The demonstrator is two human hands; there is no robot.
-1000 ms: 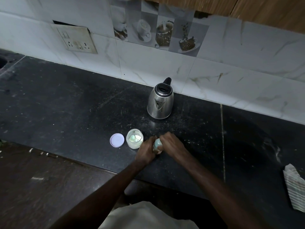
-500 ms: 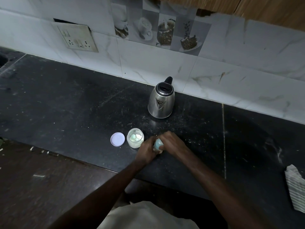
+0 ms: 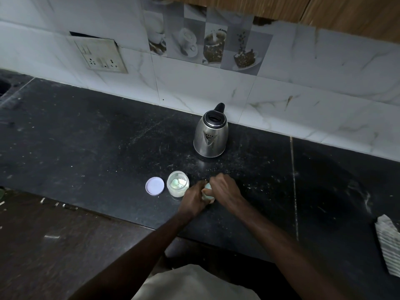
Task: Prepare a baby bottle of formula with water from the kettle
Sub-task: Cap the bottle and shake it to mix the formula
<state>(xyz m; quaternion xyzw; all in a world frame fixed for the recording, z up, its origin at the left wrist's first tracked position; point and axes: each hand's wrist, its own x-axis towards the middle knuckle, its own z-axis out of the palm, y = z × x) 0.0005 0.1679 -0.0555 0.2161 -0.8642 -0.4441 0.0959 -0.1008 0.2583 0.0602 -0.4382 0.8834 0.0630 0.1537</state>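
Bottle: small pale blue-green baby bottle (image 3: 208,188), mostly hidden between both hands, on the black stone counter (image 3: 97,148) near its front edge.
Right hand (image 3: 225,189): fingers curled over the bottle's top.
Left hand (image 3: 193,197): fingers wrapped round the bottle's lower part.
Jar: open clear glass jar of pale powder (image 3: 178,184), just left of the left hand.
Lid: round lilac lid (image 3: 154,185), flat beside the jar.
Kettle: steel kettle with black handle (image 3: 211,135), upright behind the hands.
Cloth: striped cloth (image 3: 388,243), far right.
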